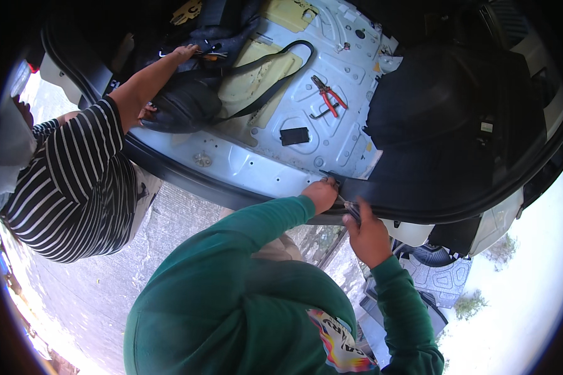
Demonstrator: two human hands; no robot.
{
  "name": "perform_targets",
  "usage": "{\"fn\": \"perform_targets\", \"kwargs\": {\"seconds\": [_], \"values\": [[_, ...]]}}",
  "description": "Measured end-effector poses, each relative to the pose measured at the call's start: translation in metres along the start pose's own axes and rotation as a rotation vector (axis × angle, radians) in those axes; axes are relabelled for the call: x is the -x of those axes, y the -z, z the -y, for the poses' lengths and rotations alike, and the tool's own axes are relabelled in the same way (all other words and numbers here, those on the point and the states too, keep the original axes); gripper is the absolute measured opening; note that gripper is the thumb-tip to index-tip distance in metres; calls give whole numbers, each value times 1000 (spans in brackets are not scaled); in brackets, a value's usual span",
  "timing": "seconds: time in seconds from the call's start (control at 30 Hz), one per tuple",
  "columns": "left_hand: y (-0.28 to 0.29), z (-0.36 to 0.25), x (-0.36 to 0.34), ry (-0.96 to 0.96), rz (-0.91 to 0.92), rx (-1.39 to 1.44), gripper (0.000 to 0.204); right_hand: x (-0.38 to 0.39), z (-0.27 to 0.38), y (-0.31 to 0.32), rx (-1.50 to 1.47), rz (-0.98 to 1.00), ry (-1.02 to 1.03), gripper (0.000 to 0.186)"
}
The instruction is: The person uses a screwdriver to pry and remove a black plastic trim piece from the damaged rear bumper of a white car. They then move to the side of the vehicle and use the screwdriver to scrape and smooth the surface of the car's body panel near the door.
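My right hand (370,239) is closed round a dark-handled tool (353,209) with a thin metal end; its exact kind is unclear. That metal end points toward my left hand (322,195), which is closed at the rear sill of an open car trunk. Whatever my left fingers grip is too small to make out. Beside them lies the corner of the black trim panel (431,181). Red-handled pliers (327,95) rest on the bare metal trunk floor (350,147), farther in, near a flat black rectangular piece (294,135).
To my left, a person in a striped shirt (75,169) leans into the trunk, one hand (184,52) over dark items and wires. A black bag (184,103) with a long strap (263,103) sits beside that person. The black rubber-edged sill (200,195) curves across the front.
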State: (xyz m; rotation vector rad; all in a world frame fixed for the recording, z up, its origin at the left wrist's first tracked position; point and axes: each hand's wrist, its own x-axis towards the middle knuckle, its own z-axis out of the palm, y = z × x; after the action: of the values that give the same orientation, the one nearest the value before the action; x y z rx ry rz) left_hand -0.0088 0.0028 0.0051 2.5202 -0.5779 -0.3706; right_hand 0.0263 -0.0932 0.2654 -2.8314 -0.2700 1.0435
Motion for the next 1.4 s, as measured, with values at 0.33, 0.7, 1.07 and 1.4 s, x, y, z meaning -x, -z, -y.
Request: {"fn": "perform_targets", "kwargs": {"seconds": [0.33,0.7,1.07,1.4], "values": [[-6,2,2,-50,-65,-52,24,6,-3,-19,-63,-275,207,34],[14,-3,4,30,4,126,27,9,-11,-23,-11,-297,321,32],[6,-1,2,48,4,170,25,1,2,-7,197,-136,312,29],[-7,1,-1,14,-31,161,24,8,2,-8,116,-186,329,29]]}}
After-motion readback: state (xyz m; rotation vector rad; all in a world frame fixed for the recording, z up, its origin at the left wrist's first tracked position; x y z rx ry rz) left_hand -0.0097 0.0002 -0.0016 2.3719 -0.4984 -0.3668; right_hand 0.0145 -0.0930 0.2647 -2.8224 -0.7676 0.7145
